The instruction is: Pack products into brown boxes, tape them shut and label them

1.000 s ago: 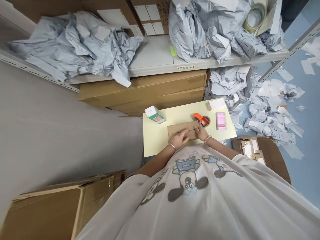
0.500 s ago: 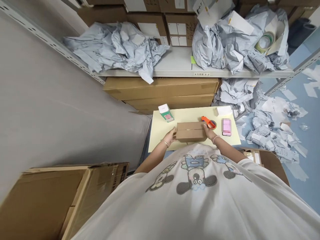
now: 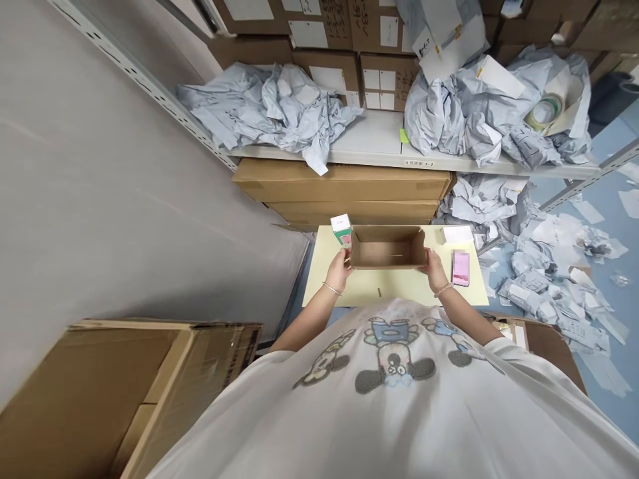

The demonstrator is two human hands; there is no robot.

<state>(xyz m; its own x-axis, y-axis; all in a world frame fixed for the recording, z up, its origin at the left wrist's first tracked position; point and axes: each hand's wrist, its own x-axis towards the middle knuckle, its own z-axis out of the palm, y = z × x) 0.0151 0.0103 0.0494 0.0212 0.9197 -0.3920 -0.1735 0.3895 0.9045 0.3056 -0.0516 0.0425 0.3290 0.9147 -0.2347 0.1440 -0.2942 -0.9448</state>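
Note:
Between my two hands is a small brown cardboard box (image 3: 388, 261), its open top facing me so the bare inside shows. My left hand (image 3: 339, 269) grips its left end, and my right hand (image 3: 434, 269) grips the right end. Just behind its left corner stands a small white and green carton (image 3: 341, 227). To the right of my right hand lies a phone with a pink screen (image 3: 460, 268), and a white box (image 3: 457, 235) sits behind the phone. All of these are over a pale yellow table (image 3: 324, 293).
A metal shelf (image 3: 369, 158) with crumpled grey mailing bags (image 3: 279, 110) and cartons rises behind the table. Long cardboard boxes (image 3: 344, 183) stand below it. A large open carton (image 3: 90, 386) is at my lower left. More bags and paper scraps (image 3: 564, 279) litter the floor on the right.
The box has turned over, from a closed face with a seam to its open side showing. The orange-handled tool and tape roll are now hidden. The view has shifted slightly.

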